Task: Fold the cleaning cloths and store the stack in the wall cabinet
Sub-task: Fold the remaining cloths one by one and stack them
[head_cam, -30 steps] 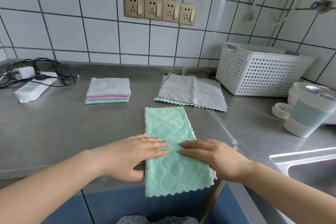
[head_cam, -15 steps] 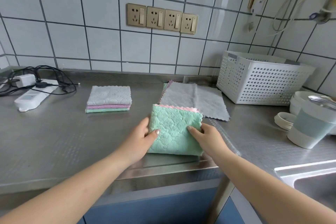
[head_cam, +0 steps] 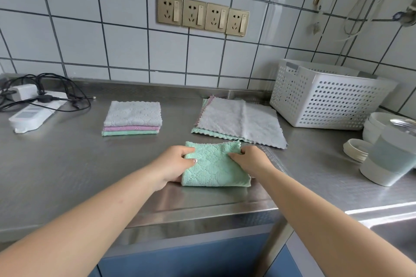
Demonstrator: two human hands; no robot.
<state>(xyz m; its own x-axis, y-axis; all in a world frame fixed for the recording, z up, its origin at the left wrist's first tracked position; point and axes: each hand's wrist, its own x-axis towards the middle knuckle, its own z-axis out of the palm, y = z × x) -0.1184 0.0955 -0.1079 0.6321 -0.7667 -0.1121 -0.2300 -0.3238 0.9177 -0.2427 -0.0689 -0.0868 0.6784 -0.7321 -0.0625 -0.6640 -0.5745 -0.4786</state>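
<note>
At counter [head_cam: 67, 164] centre, green cloth [head_cam: 213, 168] folded into a square. Left grip [head_cam: 174, 163] pinching its 9 o'clock edge, thumb on top, fingers hidden beneath; right grip [head_cam: 249, 158] curled over its 2 o'clock corner, fingertips tucked from sight. Folded stack [head_cam: 132, 118] at 11 o'clock, unfolded cloths [head_cam: 240, 121] at 1 o'clock.

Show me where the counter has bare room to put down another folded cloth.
Free steel lies between the folded stack and the unfolded cloths, and in front of the stack, left of the left hand. The green cloth, held by both hands, right hand included, fills the front middle. Crowded: basket and cups at right, power strip at far left.
</note>
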